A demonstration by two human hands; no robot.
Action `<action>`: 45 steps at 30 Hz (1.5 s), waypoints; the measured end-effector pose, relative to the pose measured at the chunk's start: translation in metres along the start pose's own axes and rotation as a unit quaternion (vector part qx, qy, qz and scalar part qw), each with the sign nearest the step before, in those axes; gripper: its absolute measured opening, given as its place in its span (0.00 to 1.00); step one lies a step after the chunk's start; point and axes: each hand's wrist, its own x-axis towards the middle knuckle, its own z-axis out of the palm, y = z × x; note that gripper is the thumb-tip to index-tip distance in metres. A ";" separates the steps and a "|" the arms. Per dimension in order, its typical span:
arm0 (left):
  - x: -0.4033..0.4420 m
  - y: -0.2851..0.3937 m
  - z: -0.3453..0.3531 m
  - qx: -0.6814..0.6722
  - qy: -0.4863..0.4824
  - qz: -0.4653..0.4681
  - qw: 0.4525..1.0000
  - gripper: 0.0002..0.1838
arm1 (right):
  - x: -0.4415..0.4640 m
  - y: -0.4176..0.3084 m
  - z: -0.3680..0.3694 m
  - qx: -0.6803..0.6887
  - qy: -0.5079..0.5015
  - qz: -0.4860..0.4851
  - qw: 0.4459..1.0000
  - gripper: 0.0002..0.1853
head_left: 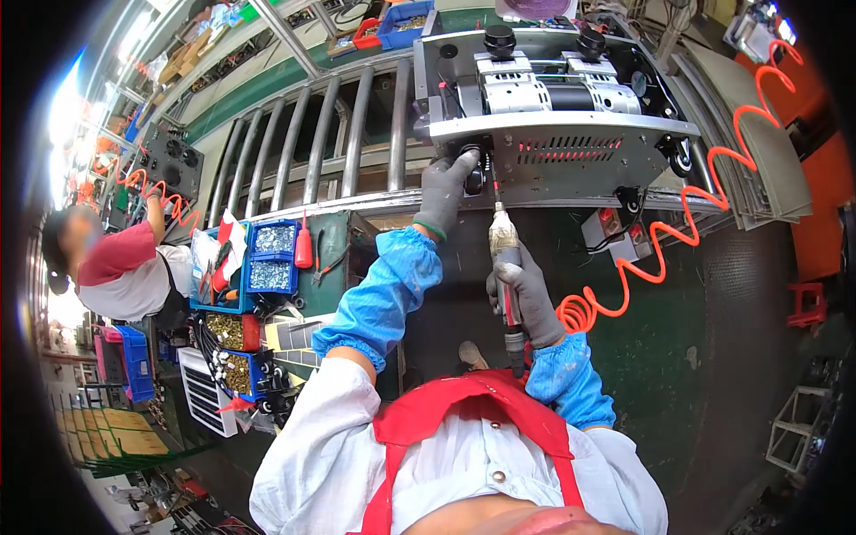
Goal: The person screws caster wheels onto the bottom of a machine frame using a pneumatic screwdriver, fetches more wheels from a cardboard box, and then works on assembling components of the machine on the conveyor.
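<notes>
My left hand (443, 192), in a grey glove, grips a black caster (473, 178) against the left end of a metal machine housing (571, 165). My right hand (533, 299), gloved too, is wrapped round an air screwdriver (503, 234). Its long bit points away from me and reaches the housing right beside the caster; whether it sits on a screw I cannot make out. Another caster (679, 160) is on the right end of the same side. Inside the open housing lies a silver and black motor or pump unit (562, 92).
The housing stands on a roller conveyor (359, 134). A coiled orange air hose (660, 241) loops at the right. Left are blue bins (273, 257) of small hardware, a red bottle (303, 245) and pliers (330, 266). A co-worker (125, 267) sits at far left.
</notes>
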 end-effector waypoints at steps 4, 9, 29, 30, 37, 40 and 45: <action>0.001 0.002 -0.003 0.053 0.003 -0.011 0.999 0.22 | 0.000 0.001 0.002 0.036 -0.008 0.005 0.999 0.29; 0.003 -0.004 0.003 -0.015 0.017 0.009 1.000 0.20 | -0.001 -0.002 0.005 -0.001 -0.006 0.009 1.000 0.31; 0.006 -0.007 0.008 0.009 0.045 0.036 0.998 0.21 | -0.001 -0.006 0.003 0.009 -0.008 0.008 1.000 0.28; 0.006 -0.007 0.007 0.004 0.043 0.027 0.999 0.20 | -0.001 -0.009 0.004 -0.002 -0.006 0.017 1.000 0.27; 0.001 -0.002 0.010 -0.024 0.036 0.031 0.999 0.18 | 0.000 -0.020 0.012 -0.054 0.020 0.014 0.998 0.26; -0.006 0.006 0.011 0.009 0.040 0.035 0.999 0.18 | 0.003 -0.013 0.011 -0.062 0.017 -0.003 0.998 0.27; -0.009 0.012 -0.009 0.036 -0.024 -0.059 0.997 0.16 | -0.008 -0.008 0.003 -0.080 0.022 -0.013 0.996 0.32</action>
